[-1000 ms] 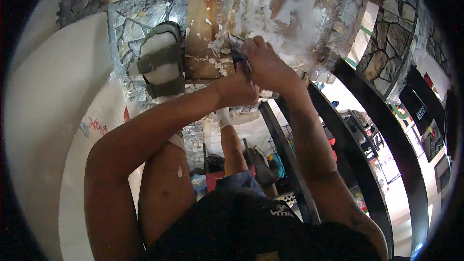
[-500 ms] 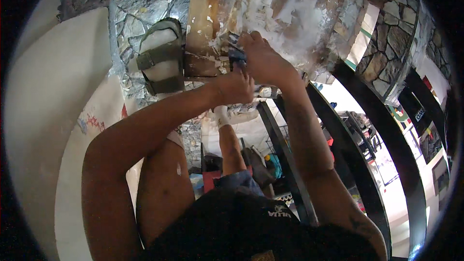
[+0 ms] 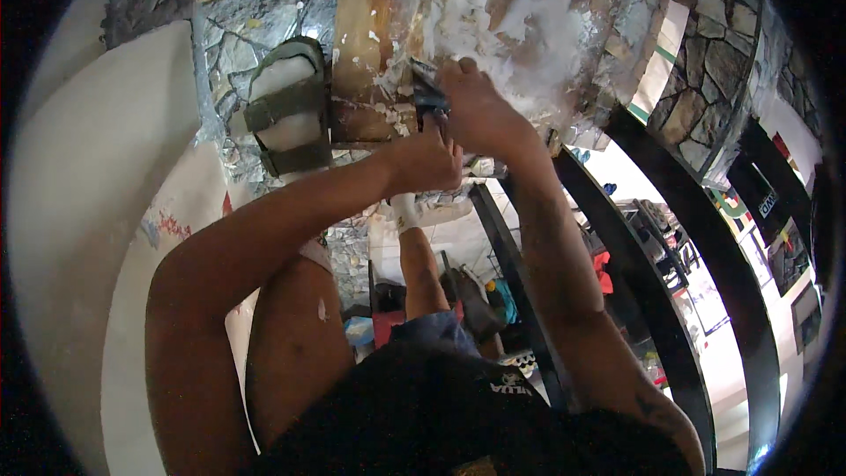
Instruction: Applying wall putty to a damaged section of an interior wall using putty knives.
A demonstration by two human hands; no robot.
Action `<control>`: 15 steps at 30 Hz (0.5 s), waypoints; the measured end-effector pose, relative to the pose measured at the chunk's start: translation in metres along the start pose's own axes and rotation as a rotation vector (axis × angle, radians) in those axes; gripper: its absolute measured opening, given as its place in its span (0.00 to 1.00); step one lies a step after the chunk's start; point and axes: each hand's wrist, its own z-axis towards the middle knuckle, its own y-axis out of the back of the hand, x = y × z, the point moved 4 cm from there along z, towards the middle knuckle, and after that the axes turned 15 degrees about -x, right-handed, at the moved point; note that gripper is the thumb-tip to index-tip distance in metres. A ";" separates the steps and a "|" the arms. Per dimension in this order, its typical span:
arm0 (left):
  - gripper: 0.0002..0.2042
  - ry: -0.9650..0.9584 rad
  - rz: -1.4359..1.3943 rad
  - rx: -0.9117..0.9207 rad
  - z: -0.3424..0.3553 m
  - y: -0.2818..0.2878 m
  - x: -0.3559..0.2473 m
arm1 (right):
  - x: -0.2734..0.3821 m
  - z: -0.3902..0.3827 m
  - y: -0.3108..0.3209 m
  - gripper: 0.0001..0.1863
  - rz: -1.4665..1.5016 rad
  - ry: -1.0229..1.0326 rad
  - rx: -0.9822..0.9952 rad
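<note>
right hand (image 3: 480, 110) clenched on scraper (image 3: 426, 92), blade flat against plastered slab (image 3: 520, 26) at 12 o'clock | left hand (image 3: 427, 159) closed, bracing right wrist | sandal (image 3: 286, 110) at 10 o'clock on stone

Stone-paved ledge (image 3: 256, 9) bears a sandalled foot (image 3: 286, 115); beside it, a plaster-smeared wooden surface (image 3: 520, 9).
</note>
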 end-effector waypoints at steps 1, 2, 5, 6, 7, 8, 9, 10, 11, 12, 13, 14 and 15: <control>0.09 0.006 -0.091 -0.225 0.003 0.008 0.002 | 0.000 0.001 0.000 0.23 -0.010 0.048 -0.001; 0.08 0.009 -0.191 -0.445 0.003 0.016 0.003 | 0.001 0.001 -0.004 0.23 -0.091 0.125 0.074; 0.07 -0.074 0.088 -0.311 0.006 0.010 -0.002 | -0.008 0.004 0.002 0.21 -0.145 0.029 -0.036; 0.07 -0.067 0.096 -0.316 0.007 0.011 -0.003 | -0.007 0.004 0.001 0.21 -0.084 0.070 -0.017; 0.08 -0.005 -0.086 -0.346 0.008 0.012 0.000 | -0.008 0.003 0.001 0.21 -0.081 0.068 -0.009; 0.09 0.058 -0.278 -0.373 0.009 0.013 0.001 | -0.008 0.003 0.000 0.21 -0.078 0.061 0.006; 0.09 0.059 -0.282 -0.372 0.008 0.014 0.001 | -0.009 0.003 -0.001 0.21 -0.077 0.059 0.010; 0.09 0.026 -0.124 -0.348 0.007 0.015 0.000 | -0.009 0.002 -0.002 0.20 -0.054 0.042 0.035; 0.09 -0.028 -0.005 -0.268 0.006 0.014 -0.002 | -0.009 0.003 -0.001 0.20 -0.049 0.040 -0.018; 0.09 -0.007 0.024 -0.324 0.005 0.018 -0.001 | -0.010 0.002 -0.005 0.20 -0.033 0.018 0.069; 0.07 -0.078 0.038 -0.320 0.005 0.018 -0.001 | -0.007 0.004 -0.003 0.20 -0.016 0.091 0.001; 0.05 -0.128 0.099 -0.329 0.005 0.019 -0.001 | -0.005 0.006 -0.003 0.20 -0.026 0.143 -0.005; 0.05 -0.154 0.059 -0.314 0.005 0.020 -0.002 | -0.004 0.007 0.000 0.20 0.000 0.168 -0.074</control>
